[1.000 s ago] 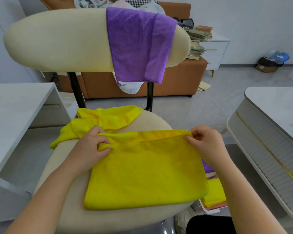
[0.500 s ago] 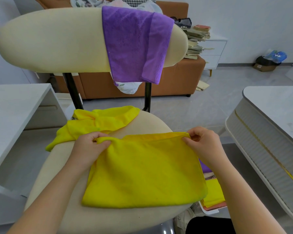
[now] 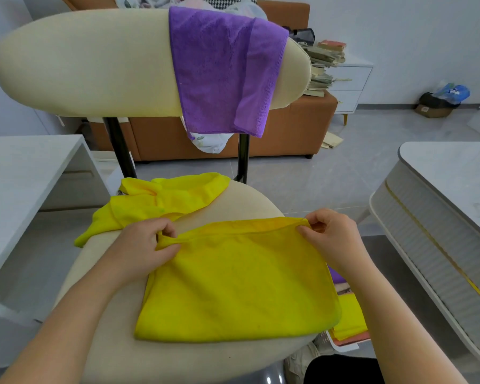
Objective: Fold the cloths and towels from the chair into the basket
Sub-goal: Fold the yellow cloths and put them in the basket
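Yellow microfibre is what you have pinched in both hands: your left hand (image 3: 147,248) nips the far left corner of the folded yellow cloth (image 3: 239,284) between thumb and curled fingers, and your right hand (image 3: 330,236) nips the far right corner the same way, with the top edge drawn between them. The cloth lies flat on the cream chair seat (image 3: 178,356), its right edge reaching just past the seat's rim. Just beyond your left hand a second yellow cloth (image 3: 166,200) sits crumpled at the back left of the seat, one end trailing off the side. A purple towel (image 3: 222,70) is draped over the right part of the cream backrest (image 3: 89,62). Below the seat on your right, partly hidden by the cloth and your forearm, the white basket (image 3: 344,348) shows folded yellow and purple pieces inside. A white desk (image 3: 25,167) stands to your left, a pale table (image 3: 455,173) to your right, and an orange sofa (image 3: 288,134) behind the chair.
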